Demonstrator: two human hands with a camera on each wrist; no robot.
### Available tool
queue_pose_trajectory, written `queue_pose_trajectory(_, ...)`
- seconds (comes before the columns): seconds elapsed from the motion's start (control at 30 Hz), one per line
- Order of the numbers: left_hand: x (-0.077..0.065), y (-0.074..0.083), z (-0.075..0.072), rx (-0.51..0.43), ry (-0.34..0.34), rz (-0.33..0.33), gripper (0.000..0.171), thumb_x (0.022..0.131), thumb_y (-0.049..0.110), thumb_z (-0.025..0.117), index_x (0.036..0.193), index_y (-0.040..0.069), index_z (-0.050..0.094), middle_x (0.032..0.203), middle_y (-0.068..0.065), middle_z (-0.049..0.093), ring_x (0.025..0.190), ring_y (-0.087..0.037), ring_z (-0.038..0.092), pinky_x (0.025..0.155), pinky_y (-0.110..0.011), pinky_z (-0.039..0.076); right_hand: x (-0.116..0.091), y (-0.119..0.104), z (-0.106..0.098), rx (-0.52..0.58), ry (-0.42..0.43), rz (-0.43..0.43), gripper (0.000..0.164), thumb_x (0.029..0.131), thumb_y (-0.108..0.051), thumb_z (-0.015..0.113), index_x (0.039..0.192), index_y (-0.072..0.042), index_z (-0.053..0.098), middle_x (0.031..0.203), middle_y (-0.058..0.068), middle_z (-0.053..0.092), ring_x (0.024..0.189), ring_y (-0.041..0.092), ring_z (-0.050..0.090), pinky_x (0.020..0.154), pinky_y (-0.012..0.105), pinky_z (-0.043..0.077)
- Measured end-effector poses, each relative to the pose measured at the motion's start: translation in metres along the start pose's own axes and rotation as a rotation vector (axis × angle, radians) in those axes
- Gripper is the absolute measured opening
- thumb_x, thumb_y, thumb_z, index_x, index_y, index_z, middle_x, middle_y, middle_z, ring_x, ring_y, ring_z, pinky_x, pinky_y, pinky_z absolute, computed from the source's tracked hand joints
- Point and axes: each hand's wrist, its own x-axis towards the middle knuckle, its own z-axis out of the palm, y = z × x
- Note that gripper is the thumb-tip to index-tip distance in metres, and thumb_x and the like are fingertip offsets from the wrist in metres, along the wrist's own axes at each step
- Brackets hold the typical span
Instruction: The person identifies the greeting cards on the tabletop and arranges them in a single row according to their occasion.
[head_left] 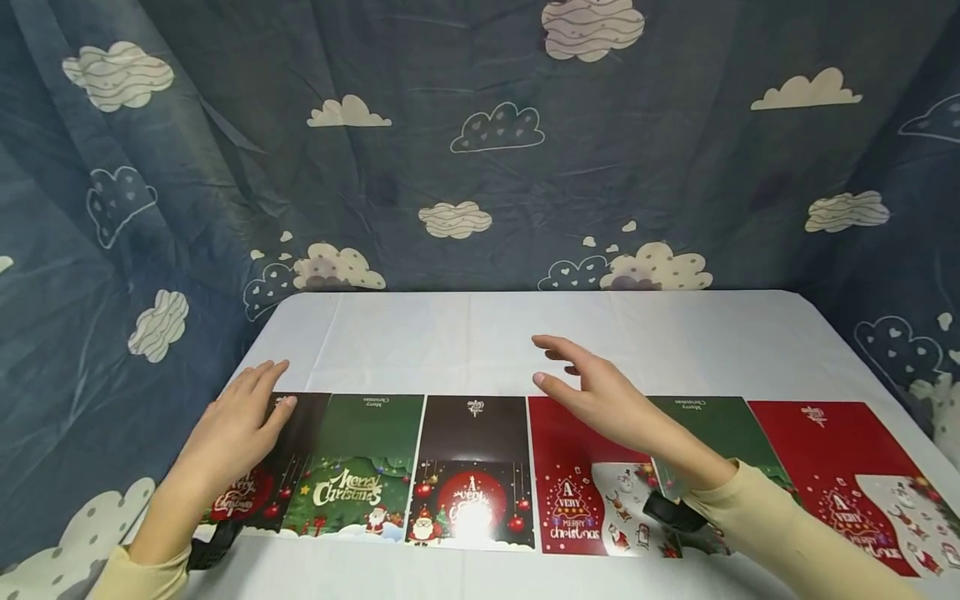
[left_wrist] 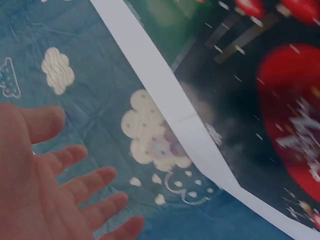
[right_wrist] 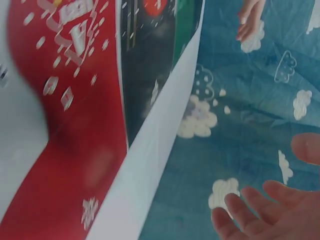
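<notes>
Several Christmas cards lie in a row along the table, showing dark, green and red panels. My left hand (head_left: pixel 232 429) hovers at the leftmost dark card (head_left: pixel 303 429) with fingers extended, holding nothing. Beside that card come a green card (head_left: pixel 375 437), another dark card (head_left: pixel 474 433) with a bright glare spot, and a red card (head_left: pixel 555 458). Above this red card is my right hand (head_left: pixel 600 396), fingers loosely bent, thumb apart and the palm bare. Its forearm partly covers a second green card (head_left: pixel 697 425). At the right end lies another red card (head_left: pixel 810 450).
A white cloth covers the table (head_left: pixel 420 342), with its surface continuing behind and in front of the cards. A dark blue curtain (head_left: pixel 495 183) with cloud prints hangs at the back and both sides. Each wrist wears a black strap (head_left: pixel 213 546).
</notes>
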Motion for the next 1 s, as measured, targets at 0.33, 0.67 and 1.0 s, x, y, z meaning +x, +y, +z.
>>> queue_pose_trajectory(0.33,-0.016,-0.038,-0.006,-0.154,-0.085,-0.095,0.062,0.099,0.041,0.040,0.142,-0.003,0.029,0.138,-0.031,0.033,0.123,-0.052,0.030,0.091,-0.070,0.028,0.018,-0.018,0.027,0.391,-0.164,0.024,0.040,0.095,-0.026,0.055,0.132,-0.013,0.048,0.129,0.003,0.052,0.114,0.020,0.053,0.095,0.040,0.046)
queue_pose_trajectory(0.67,-0.031,-0.067,-0.009,-0.176,-0.157,-0.225,0.068,0.096,0.047,0.042,0.139,-0.004,0.029,0.130,-0.036,0.038,0.110,-0.055,0.042,0.076,-0.066,0.042,0.029,-0.035,0.058,0.733,-0.352,0.116,0.038,0.097,-0.024,0.051,0.130,-0.006,0.048,0.129,0.011,0.053,0.114,0.030,0.053,0.093,0.041,0.047)
queue_pose_trajectory(1.0,-0.036,-0.090,-0.011,-0.194,-0.170,-0.287,0.062,0.097,0.045,0.042,0.133,-0.005,0.037,0.120,-0.031,0.049,0.105,-0.046,0.049,0.074,-0.057,0.046,0.039,-0.056,0.098,0.858,-0.460,0.194,0.034,0.096,-0.021,0.052,0.125,-0.004,0.052,0.123,0.010,0.057,0.113,0.034,0.053,0.091,0.040,0.048)
